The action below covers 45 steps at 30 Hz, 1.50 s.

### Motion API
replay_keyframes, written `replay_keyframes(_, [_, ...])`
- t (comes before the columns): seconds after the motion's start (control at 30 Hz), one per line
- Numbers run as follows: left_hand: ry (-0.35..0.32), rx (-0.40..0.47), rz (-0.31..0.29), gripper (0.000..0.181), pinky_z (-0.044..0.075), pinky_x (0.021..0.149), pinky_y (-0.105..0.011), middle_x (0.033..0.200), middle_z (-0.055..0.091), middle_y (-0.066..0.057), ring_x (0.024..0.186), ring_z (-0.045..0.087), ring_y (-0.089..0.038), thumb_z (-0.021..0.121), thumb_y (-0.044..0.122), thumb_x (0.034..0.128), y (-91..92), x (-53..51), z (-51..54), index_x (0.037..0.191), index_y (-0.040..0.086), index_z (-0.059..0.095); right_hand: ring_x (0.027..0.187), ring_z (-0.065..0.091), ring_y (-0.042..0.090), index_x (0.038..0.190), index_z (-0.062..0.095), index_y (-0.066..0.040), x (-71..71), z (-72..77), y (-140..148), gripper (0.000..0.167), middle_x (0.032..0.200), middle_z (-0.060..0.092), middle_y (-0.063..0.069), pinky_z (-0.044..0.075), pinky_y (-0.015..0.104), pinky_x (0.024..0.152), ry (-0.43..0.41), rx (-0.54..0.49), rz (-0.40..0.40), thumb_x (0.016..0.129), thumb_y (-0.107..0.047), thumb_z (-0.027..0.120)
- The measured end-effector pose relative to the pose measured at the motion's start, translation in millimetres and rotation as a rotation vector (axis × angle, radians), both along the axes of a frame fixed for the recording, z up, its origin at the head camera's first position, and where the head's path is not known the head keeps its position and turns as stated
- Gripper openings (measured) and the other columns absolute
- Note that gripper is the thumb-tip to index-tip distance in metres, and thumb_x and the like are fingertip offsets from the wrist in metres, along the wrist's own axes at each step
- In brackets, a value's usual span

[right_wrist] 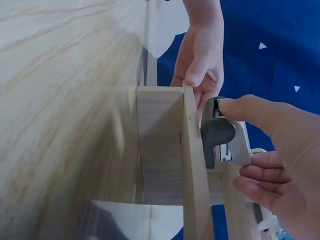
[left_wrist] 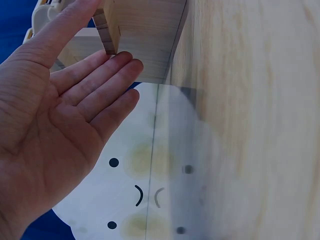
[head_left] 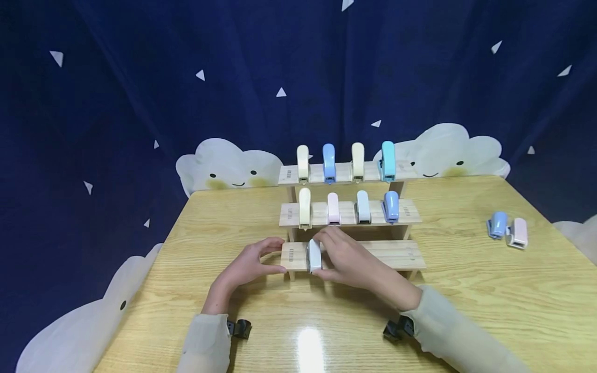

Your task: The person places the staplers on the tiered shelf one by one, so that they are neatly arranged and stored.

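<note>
A white stapler (head_left: 314, 255) with a dark grey base (right_wrist: 218, 131) stands near the left end of the lowest tier (head_left: 382, 254) of a wooden rack. My right hand (head_left: 347, 257) pinches it, the thumb at its front end and the fingers at its far end. At the rack's left end, my left hand (head_left: 247, 264) has its thumb and fingers spread around the corner of the lowest tier. The left wrist view shows that hand's fingers (left_wrist: 107, 82) nearly straight beside the wood, holding nothing.
Several staplers line the middle tier (head_left: 286, 213), including a pink stapler (head_left: 333, 208), and the top tier (head_left: 288, 174). On the table (head_left: 224, 223) at the right lie a blue stapler (head_left: 499, 225) and a pink-and-white stapler (head_left: 517, 233). A dark blue curtain (head_left: 261, 46) hangs behind.
</note>
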State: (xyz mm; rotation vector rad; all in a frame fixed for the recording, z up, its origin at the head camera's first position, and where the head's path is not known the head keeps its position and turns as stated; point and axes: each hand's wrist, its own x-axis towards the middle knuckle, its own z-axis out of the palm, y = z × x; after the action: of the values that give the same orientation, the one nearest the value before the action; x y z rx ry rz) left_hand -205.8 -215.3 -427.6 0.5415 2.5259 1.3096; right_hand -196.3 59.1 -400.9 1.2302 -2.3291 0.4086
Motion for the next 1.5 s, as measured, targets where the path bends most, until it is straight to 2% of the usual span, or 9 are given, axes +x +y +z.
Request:
replay_keyframes(0.23, [-0.015, 0.006, 0.009, 0.074, 0.036, 0.116, -0.053, 0.142, 0.056, -0.013, 0.135, 0.050, -0.033, 0.082, 0.027, 0.0789, 0.2, 0.5, 0.3, 0.142, 0.009, 0.047, 0.102, 0.056, 0.019, 0.117, 0.057, 0.004, -1.4, -1.7, -5.4, 0.061, 0.111, 0.060, 0.011, 0.055, 0.030, 0.092, -0.058, 0.006, -0.021, 0.080, -0.039, 0.078])
replay_keyframes(0.47, [-0.009, 0.004, 0.007, 0.076, 0.036, 0.117, -0.053, 0.144, 0.054, -0.012, 0.136, 0.049, -0.033, 0.081, 0.028, 0.0796, -0.2, 0.3, -0.7, 0.144, 0.009, 0.046, 0.107, 0.058, 0.022, 0.121, 0.057, 0.006, -1.7, -0.6, -7.5, 0.063, 0.116, 0.059, 0.014, 0.055, 0.032, 0.097, -0.145, 0.023, -0.048, 0.082, -0.040, 0.076])
replay_keyframes(0.73, [0.006, -0.008, 0.003, 0.074, 0.036, 0.116, -0.054, 0.143, 0.055, -0.014, 0.135, 0.050, -0.035, 0.081, 0.028, 0.0799, 0.4, 0.3, 0.9, 0.142, 0.008, 0.047, 0.111, 0.059, 0.025, 0.123, 0.055, 0.007, 0.3, 0.8, -8.7, 0.064, 0.119, 0.059, 0.017, 0.055, 0.035, 0.099, -0.171, 0.024, -0.051, 0.084, -0.039, 0.075])
replay_keyframes(0.9, [0.015, -0.014, -0.003, 0.074, 0.037, 0.116, -0.054, 0.142, 0.055, -0.015, 0.134, 0.050, -0.035, 0.081, 0.028, 0.0799, 0.7, 0.3, 0.7, 0.142, 0.007, 0.047, 0.111, 0.058, 0.024, 0.127, 0.054, 0.008, 3.6, 2.8, -6.7, 0.070, 0.120, 0.058, 0.016, 0.055, 0.033, 0.099, -0.152, 0.027, -0.061, 0.083, -0.043, 0.075])
replay_keyframes(1.07, [0.021, -0.017, -0.007, 0.074, 0.037, 0.116, -0.054, 0.143, 0.055, -0.015, 0.135, 0.050, -0.035, 0.081, 0.030, 0.0798, 0.6, -0.4, 1.5, 0.143, 0.008, 0.047, 0.118, 0.057, 0.028, 0.133, 0.051, 0.005, 11.5, 20.1, 6.0, 0.072, 0.126, 0.057, 0.017, 0.054, 0.038, 0.102, -0.142, -0.044, -0.048, 0.084, -0.042, 0.074])
replay_keyframes(1.17, [0.007, -0.019, 0.000, 0.075, 0.036, 0.117, -0.053, 0.144, 0.054, -0.013, 0.136, 0.048, -0.034, 0.081, 0.031, 0.0796, 0.8, -0.4, 2.8, 0.143, 0.010, 0.047, 0.120, 0.056, 0.030, 0.132, 0.051, 0.004, 12.4, 33.1, 20.3, 0.068, 0.128, 0.058, 0.017, 0.054, 0.043, 0.100, -0.073, -0.125, -0.005, 0.087, -0.042, 0.072])
replay_keyframes(1.27, [-0.002, -0.021, 0.005, 0.076, 0.036, 0.117, -0.053, 0.145, 0.053, -0.011, 0.137, 0.048, -0.033, 0.081, 0.031, 0.0794, 0.6, -0.1, 3.5, 0.144, 0.010, 0.046, 0.114, 0.058, 0.028, 0.130, 0.053, 0.005, 8.9, 41.9, 38.3, 0.067, 0.123, 0.059, 0.016, 0.055, 0.041, 0.095, 0.028, -0.205, 0.024, 0.092, -0.050, 0.062])
replay_keyframes(1.37, [-0.008, -0.022, 0.008, 0.077, 0.035, 0.118, -0.053, 0.145, 0.053, -0.011, 0.137, 0.048, -0.032, 0.082, 0.031, 0.0787, 0.2, 0.5, 3.6, 0.144, 0.010, 0.046, 0.112, 0.058, 0.030, 0.129, 0.054, 0.006, 4.8, 47.8, 59.0, 0.071, 0.122, 0.060, 0.017, 0.051, 0.030, 0.100, 0.067, -0.273, 0.012, 0.094, -0.056, 0.052])
replay_keyframes(1.5, [-0.010, -0.012, 0.006, 0.078, 0.034, 0.118, -0.053, 0.146, 0.053, -0.011, 0.137, 0.048, -0.032, 0.082, 0.031, 0.0781, -0.3, 1.3, 2.3, 0.144, 0.010, 0.045, 0.111, 0.057, 0.031, 0.129, 0.055, 0.006, 0.1, 53.0, 91.2, 0.077, 0.121, 0.060, 0.019, 0.035, 0.007, 0.109, 0.062, -0.316, -0.035, 0.091, -0.060, 0.053])
